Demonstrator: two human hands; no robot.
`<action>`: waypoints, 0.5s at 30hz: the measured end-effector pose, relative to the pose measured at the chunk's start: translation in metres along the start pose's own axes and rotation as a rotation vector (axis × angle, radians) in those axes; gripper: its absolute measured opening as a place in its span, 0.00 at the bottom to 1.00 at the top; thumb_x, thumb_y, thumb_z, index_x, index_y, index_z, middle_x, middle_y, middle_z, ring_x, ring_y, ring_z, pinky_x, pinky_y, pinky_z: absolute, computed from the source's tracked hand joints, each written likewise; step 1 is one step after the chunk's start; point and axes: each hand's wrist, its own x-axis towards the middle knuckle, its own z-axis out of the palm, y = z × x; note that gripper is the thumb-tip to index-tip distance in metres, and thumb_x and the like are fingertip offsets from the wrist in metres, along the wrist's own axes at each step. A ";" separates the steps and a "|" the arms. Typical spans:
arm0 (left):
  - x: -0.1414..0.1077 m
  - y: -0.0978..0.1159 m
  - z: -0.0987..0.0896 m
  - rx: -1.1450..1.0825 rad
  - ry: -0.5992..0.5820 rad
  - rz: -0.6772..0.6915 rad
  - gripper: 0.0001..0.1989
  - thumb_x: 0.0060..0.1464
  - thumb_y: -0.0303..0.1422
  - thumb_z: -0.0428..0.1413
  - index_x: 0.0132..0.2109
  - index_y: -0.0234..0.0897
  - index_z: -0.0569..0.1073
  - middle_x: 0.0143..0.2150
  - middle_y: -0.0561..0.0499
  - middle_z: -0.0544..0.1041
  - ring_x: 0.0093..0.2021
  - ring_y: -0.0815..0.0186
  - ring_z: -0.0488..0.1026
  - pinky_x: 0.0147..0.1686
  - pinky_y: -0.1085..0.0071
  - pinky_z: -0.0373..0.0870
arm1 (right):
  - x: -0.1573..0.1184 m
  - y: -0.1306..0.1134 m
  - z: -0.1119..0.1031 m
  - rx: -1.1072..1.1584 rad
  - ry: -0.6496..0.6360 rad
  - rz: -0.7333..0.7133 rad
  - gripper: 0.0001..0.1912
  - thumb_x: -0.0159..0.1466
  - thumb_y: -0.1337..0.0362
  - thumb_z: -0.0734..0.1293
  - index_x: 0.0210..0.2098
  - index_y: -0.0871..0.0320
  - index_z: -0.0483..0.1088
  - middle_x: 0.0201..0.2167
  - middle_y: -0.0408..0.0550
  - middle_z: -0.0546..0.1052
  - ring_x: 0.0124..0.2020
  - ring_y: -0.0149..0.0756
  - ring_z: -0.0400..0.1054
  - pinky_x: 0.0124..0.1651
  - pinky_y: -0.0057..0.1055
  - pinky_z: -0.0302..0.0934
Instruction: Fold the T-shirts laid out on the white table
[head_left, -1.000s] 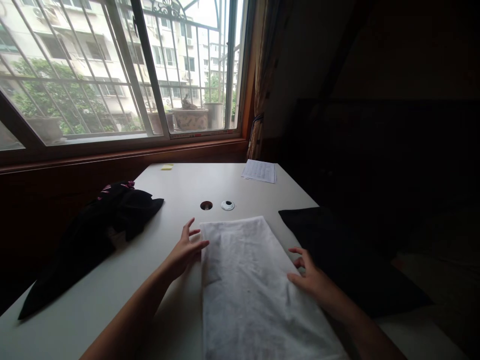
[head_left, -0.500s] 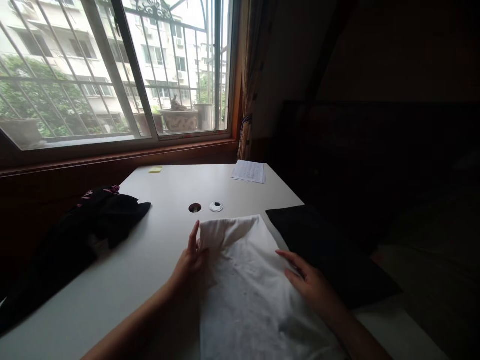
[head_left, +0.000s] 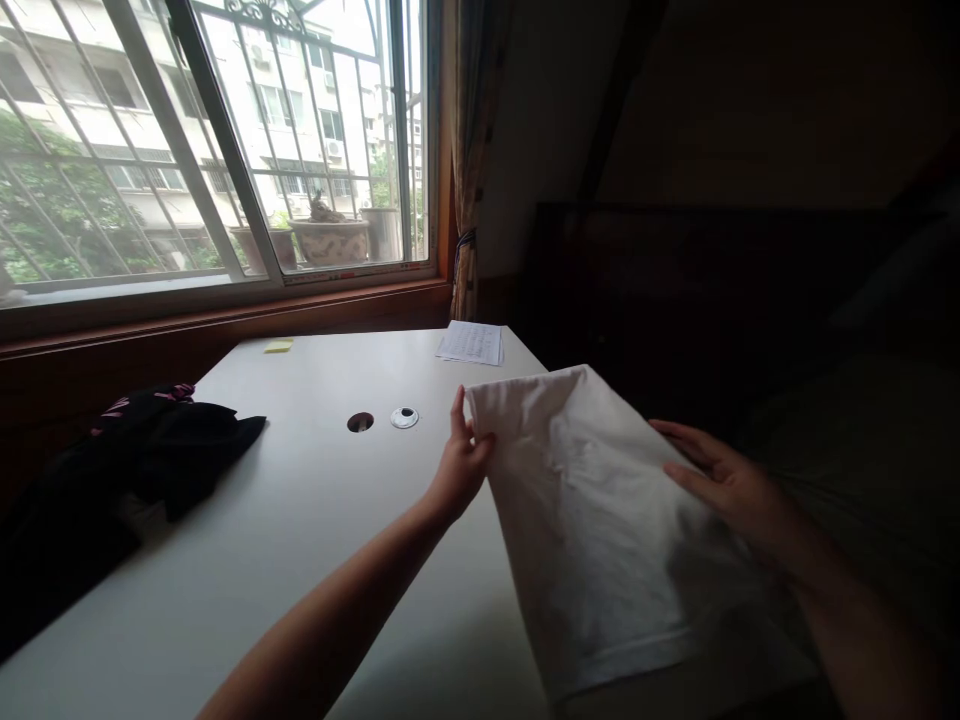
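Observation:
A folded white garment (head_left: 577, 500) is held up over the right side of the table, its surface creased and a stitched hem showing low down. My left hand (head_left: 466, 455) pinches its upper left corner, thumb in front and index finger along the edge. Along the right edge, my right hand (head_left: 720, 480) grips the cloth, with some fingers hidden behind it. Exactly what kind of garment it is, the folds do not show.
The white table (head_left: 300, 560) bears a heap of black clothing (head_left: 180, 450) at left. Farther back are papers (head_left: 471, 343), a yellow note (head_left: 278, 345), a cable hole (head_left: 360, 422) and its round cover (head_left: 404, 418). A barred window (head_left: 330, 150) and curtain (head_left: 465, 180) stand behind.
Both hands have carried the white garment up and to the right. The dark folded cloth that showed at the table's right is now hidden from sight. My view has turned slightly right.

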 end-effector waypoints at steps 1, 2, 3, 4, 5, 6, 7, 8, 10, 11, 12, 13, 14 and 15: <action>0.012 -0.001 0.014 -0.037 -0.006 -0.011 0.48 0.61 0.31 0.56 0.75 0.51 0.33 0.55 0.45 0.78 0.40 0.63 0.77 0.39 0.67 0.74 | 0.008 -0.002 -0.012 0.014 0.012 0.026 0.33 0.57 0.57 0.72 0.63 0.46 0.67 0.62 0.53 0.73 0.59 0.56 0.70 0.55 0.42 0.71; 0.023 -0.003 0.027 -0.070 -0.003 -0.023 0.48 0.60 0.31 0.56 0.75 0.52 0.33 0.55 0.46 0.78 0.38 0.65 0.76 0.37 0.68 0.74 | 0.016 -0.003 -0.024 0.019 0.025 0.051 0.35 0.57 0.57 0.72 0.64 0.46 0.66 0.62 0.55 0.73 0.57 0.56 0.72 0.51 0.41 0.72; 0.032 -0.007 0.039 -0.095 -0.002 -0.038 0.49 0.60 0.31 0.56 0.75 0.53 0.32 0.56 0.46 0.78 0.36 0.66 0.76 0.35 0.70 0.73 | 0.025 -0.002 -0.036 0.014 0.042 0.078 0.37 0.57 0.58 0.72 0.65 0.45 0.65 0.62 0.57 0.73 0.55 0.56 0.73 0.47 0.40 0.72; 0.040 -0.012 0.050 -0.116 0.001 -0.061 0.50 0.59 0.31 0.57 0.75 0.52 0.31 0.56 0.45 0.77 0.36 0.66 0.75 0.34 0.71 0.73 | 0.033 0.002 -0.045 0.002 0.063 0.099 0.37 0.57 0.59 0.72 0.66 0.45 0.64 0.61 0.58 0.73 0.54 0.56 0.74 0.45 0.38 0.72; 0.046 -0.018 0.059 -0.137 0.004 -0.099 0.52 0.58 0.31 0.58 0.74 0.51 0.29 0.56 0.45 0.77 0.37 0.66 0.76 0.34 0.71 0.73 | 0.041 0.009 -0.054 -0.016 0.086 0.120 0.38 0.57 0.59 0.72 0.66 0.45 0.64 0.61 0.59 0.73 0.53 0.55 0.74 0.44 0.37 0.72; 0.050 -0.026 0.067 -0.161 0.002 -0.148 0.54 0.57 0.30 0.59 0.74 0.50 0.27 0.57 0.44 0.77 0.38 0.65 0.76 0.34 0.72 0.72 | 0.048 0.019 -0.060 -0.032 0.102 0.146 0.38 0.57 0.59 0.72 0.66 0.46 0.64 0.61 0.60 0.73 0.53 0.54 0.74 0.43 0.36 0.71; 0.051 -0.034 0.073 -0.184 -0.003 -0.205 0.56 0.56 0.30 0.59 0.74 0.48 0.25 0.57 0.42 0.76 0.40 0.64 0.77 0.34 0.72 0.72 | 0.053 0.033 -0.064 -0.043 0.102 0.177 0.38 0.57 0.59 0.72 0.66 0.48 0.64 0.60 0.62 0.73 0.52 0.54 0.75 0.43 0.36 0.71; 0.050 -0.043 0.077 -0.199 -0.008 -0.262 0.58 0.55 0.30 0.60 0.74 0.46 0.23 0.58 0.40 0.75 0.43 0.63 0.77 0.35 0.72 0.72 | 0.057 0.048 -0.066 -0.050 0.085 0.225 0.39 0.56 0.59 0.72 0.66 0.50 0.64 0.59 0.63 0.74 0.51 0.54 0.75 0.43 0.37 0.71; 0.044 -0.060 0.081 -0.201 -0.001 -0.336 0.58 0.54 0.30 0.61 0.74 0.44 0.26 0.62 0.37 0.71 0.48 0.60 0.76 0.36 0.71 0.72 | 0.060 0.082 -0.067 -0.050 0.014 0.331 0.39 0.55 0.58 0.73 0.65 0.51 0.65 0.54 0.63 0.77 0.46 0.55 0.77 0.42 0.41 0.71; 0.041 -0.068 0.081 -0.188 0.010 -0.348 0.57 0.53 0.29 0.61 0.74 0.44 0.28 0.64 0.35 0.69 0.49 0.59 0.76 0.38 0.70 0.72 | 0.060 0.099 -0.066 -0.065 -0.001 0.366 0.37 0.54 0.57 0.74 0.63 0.52 0.67 0.50 0.62 0.79 0.45 0.55 0.78 0.43 0.42 0.71; 0.038 -0.075 0.081 -0.168 0.020 -0.342 0.56 0.52 0.29 0.62 0.75 0.43 0.31 0.65 0.34 0.67 0.51 0.58 0.76 0.40 0.69 0.73 | 0.059 0.114 -0.064 -0.081 -0.012 0.394 0.36 0.53 0.56 0.74 0.61 0.52 0.68 0.47 0.60 0.81 0.44 0.55 0.78 0.44 0.44 0.71; 0.036 -0.080 0.081 -0.148 0.020 -0.321 0.56 0.52 0.28 0.62 0.75 0.43 0.32 0.65 0.34 0.67 0.52 0.57 0.75 0.42 0.67 0.73 | 0.057 0.127 -0.063 -0.087 -0.012 0.413 0.36 0.52 0.55 0.75 0.60 0.52 0.69 0.45 0.58 0.81 0.43 0.55 0.78 0.44 0.44 0.71; 0.034 -0.084 0.081 -0.124 0.011 -0.281 0.57 0.51 0.27 0.62 0.75 0.43 0.33 0.65 0.34 0.66 0.52 0.57 0.75 0.45 0.65 0.73 | 0.055 0.136 -0.062 -0.080 -0.004 0.418 0.36 0.51 0.55 0.75 0.59 0.52 0.70 0.44 0.57 0.82 0.43 0.55 0.78 0.44 0.45 0.71; 0.034 -0.087 0.081 -0.101 -0.005 -0.233 0.58 0.49 0.26 0.63 0.75 0.42 0.33 0.65 0.34 0.66 0.54 0.56 0.75 0.49 0.62 0.72 | 0.054 0.143 -0.062 -0.066 0.008 0.411 0.36 0.51 0.54 0.76 0.59 0.51 0.70 0.44 0.57 0.82 0.43 0.56 0.78 0.44 0.45 0.71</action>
